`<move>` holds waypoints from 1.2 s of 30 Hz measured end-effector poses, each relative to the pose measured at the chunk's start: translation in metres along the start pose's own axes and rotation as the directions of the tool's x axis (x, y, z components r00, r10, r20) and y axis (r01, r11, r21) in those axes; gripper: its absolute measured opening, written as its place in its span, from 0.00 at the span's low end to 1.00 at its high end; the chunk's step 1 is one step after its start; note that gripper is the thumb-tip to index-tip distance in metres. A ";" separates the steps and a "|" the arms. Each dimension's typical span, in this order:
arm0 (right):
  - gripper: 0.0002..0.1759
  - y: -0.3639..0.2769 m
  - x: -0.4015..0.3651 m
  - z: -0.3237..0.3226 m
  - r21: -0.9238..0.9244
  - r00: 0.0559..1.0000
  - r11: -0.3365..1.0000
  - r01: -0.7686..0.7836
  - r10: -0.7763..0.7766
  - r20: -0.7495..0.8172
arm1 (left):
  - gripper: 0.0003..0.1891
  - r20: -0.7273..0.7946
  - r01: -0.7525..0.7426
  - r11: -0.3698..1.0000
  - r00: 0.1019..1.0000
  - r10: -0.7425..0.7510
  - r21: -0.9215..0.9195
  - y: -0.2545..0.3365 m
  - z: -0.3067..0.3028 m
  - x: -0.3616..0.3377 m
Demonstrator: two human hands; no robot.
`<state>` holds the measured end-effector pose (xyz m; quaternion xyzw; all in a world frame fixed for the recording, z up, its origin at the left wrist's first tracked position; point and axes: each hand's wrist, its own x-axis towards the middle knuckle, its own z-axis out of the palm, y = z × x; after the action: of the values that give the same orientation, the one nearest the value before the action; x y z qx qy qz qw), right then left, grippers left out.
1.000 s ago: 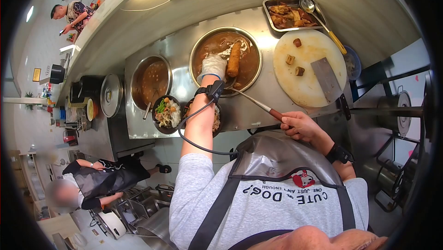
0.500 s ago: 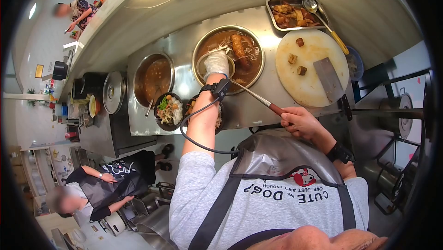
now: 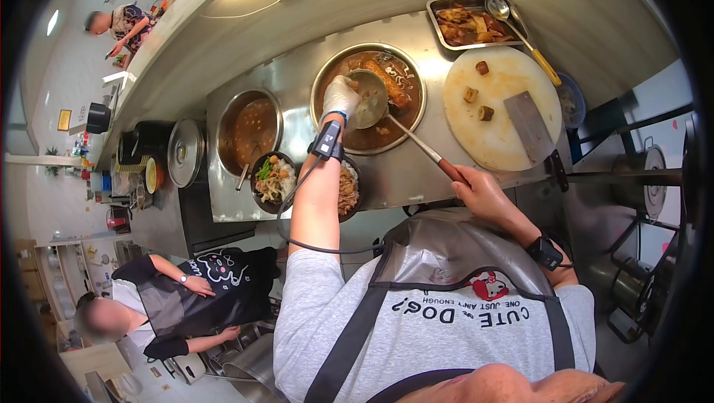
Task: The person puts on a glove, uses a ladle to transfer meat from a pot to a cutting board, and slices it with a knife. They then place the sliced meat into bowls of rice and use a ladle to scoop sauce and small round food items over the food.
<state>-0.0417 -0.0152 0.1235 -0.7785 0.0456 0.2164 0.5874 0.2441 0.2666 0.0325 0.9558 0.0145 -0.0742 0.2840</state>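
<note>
My right hand (image 3: pixel 480 193) is wrapped round the brown grip of a long-handled ladle (image 3: pixel 370 109). The ladle's wide metal bowl is over a round pan (image 3: pixel 422 109) of brown broth, which holds a long browned piece of food (image 3: pixel 389 85) and pale shreds. At the ladle's left rim is my left hand (image 3: pixel 341 97) in a clear plastic glove, fingers curled together by a small brown bit; I cannot tell what they hold. Below my left wrist, a black bowl (image 3: pixel 273 181) holds rice, greens and shreds. Another bowl (image 3: pixel 347 189), with rice and shredded meat, is partly behind my forearm.
A second pan (image 3: pixel 249 131) of broth stands left. On the right, a round cutting board (image 3: pixel 476 131) carries a cleaver (image 3: pixel 529 128) and brown chunks. Behind it are a tray (image 3: pixel 468 24) of braised pieces and a yellow-handled spoon (image 3: pixel 524 35). A co-worker (image 3: pixel 193 291) stands lower left.
My left hand has shifted slightly left, off the ladle's bowl, which now shows more fully. The ladle has moved a little right. The second rice bowl shows more. The co-worker has moved right.
</note>
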 end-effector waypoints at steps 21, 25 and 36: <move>0.28 0.057 0.050 0.053 -0.807 0.865 0.576 0.131 -0.464 -0.191 | 0.22 -0.108 -0.150 0.882 0.988 0.113 -0.447 -0.003 -0.046 0.012; 0.29 0.051 0.041 0.029 -0.738 0.860 0.650 0.182 -0.469 -0.200 | 0.26 0.048 -0.017 0.788 0.997 0.059 -0.616 0.015 -0.046 -0.001; 0.23 0.144 -0.023 -0.163 -0.692 0.707 0.663 -0.284 -0.343 -0.618 | 0.23 0.269 0.078 0.751 0.953 0.136 -0.655 0.128 -0.027 -0.033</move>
<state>-0.0629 -0.2155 0.0389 -0.9689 0.1597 -0.1100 0.1537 0.2241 0.1747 0.1294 0.7715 -0.0185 -0.2041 0.6024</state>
